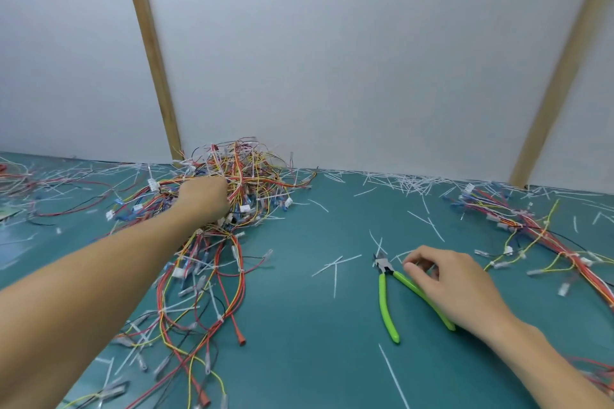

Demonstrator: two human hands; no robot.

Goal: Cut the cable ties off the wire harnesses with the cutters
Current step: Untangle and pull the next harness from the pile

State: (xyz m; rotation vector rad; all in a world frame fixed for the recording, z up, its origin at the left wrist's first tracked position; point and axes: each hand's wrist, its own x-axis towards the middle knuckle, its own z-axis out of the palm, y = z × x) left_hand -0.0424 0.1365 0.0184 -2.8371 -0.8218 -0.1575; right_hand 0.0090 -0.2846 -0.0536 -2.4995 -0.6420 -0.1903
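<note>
Green-handled steel cutters [390, 292] are lying under the loosely curled, empty right hand [455, 285]; at ten o'clock, left hand [204, 199] is grasping tangled multicoloured wire harnesses [239, 176]. Next: gripping cutters.

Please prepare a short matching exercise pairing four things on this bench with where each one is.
Things:
1. left hand
2. right hand
3. cutters
4. cut cable ties

Places:
A. lying on the green mat, handles spread
B. strewn along the back wall
C. reaching into the wire harness pile
D. resting over one green handle

Pairs: 1-C, 2-D, 3-A, 4-B
</note>
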